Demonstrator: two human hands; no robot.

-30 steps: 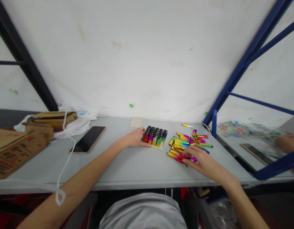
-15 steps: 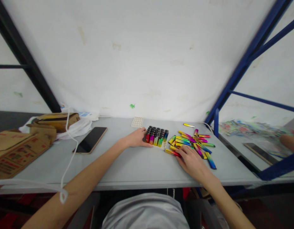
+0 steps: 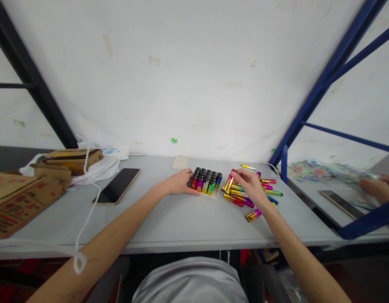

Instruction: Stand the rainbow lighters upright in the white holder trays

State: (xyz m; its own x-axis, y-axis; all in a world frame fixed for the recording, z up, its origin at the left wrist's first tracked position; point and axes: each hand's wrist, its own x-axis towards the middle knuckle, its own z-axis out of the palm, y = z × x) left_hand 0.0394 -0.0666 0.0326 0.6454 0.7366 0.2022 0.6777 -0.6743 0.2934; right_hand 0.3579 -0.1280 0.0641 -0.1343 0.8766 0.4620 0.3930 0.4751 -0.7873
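Observation:
Several lighters (image 3: 207, 176) with black tops and shiny coloured bodies stand upright in rows in a pale tray (image 3: 215, 195). My left hand (image 3: 181, 182) grips the left side of this group, thumb in front and fingers behind. To the right, my right hand (image 3: 249, 182) pinches a red and gold lighter (image 3: 228, 182), held tilted just right of the tray. Under and around that hand lies a loose pile of metallic lighters (image 3: 236, 198), partly hidden by it. A purple and gold lighter (image 3: 253, 215) lies at the pile's front.
A second pale tray with holes (image 3: 181, 162) lies behind. On the left are a phone (image 3: 117, 186), a white cable (image 3: 95, 185) and cardboard boxes (image 3: 32, 198). A blue metal frame (image 3: 303, 122) borders the right; beyond it are another phone (image 3: 341, 204) and another person's hand (image 3: 375, 189).
My right hand has moved up from the pile's front edge, lifting and tilting a red and gold lighter. Lighters in the pile have shifted. My left hand stays at the tray.

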